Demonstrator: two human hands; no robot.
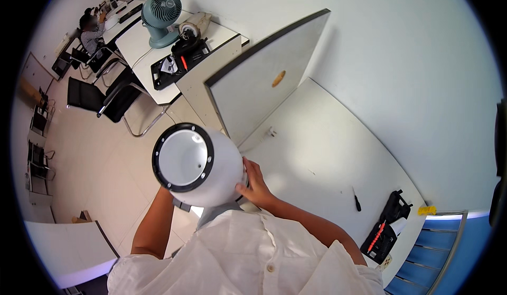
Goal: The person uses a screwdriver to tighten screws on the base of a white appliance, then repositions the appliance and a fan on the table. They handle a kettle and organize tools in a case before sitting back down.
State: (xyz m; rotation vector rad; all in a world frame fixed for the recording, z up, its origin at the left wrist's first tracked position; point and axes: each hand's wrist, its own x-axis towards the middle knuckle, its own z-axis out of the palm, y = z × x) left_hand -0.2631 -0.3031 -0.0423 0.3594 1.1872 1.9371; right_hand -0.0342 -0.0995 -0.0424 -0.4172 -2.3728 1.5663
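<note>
In front of my chest is a white rounded housing [224, 160], tilted so its open end faces up and left. A black ring [209, 160] with several small shiny spots runs round that opening, and the white inside shows a small dark hole. My right hand [256, 187] is closed against the housing's right side, thumb and fingers on its lower part. My left forearm [156, 224] rises to the housing's lower left; the left hand itself is hidden behind it. A grey piece [181, 205] juts out below the housing.
The white desk [317, 142] at right bears a plug [271, 132], a screwdriver [357, 201] and a black tool case [385, 231]. A partition [259, 78] separates it from another desk with a teal fan [161, 12]. Black chairs [113, 94] stand left; a person [92, 34] sits far back.
</note>
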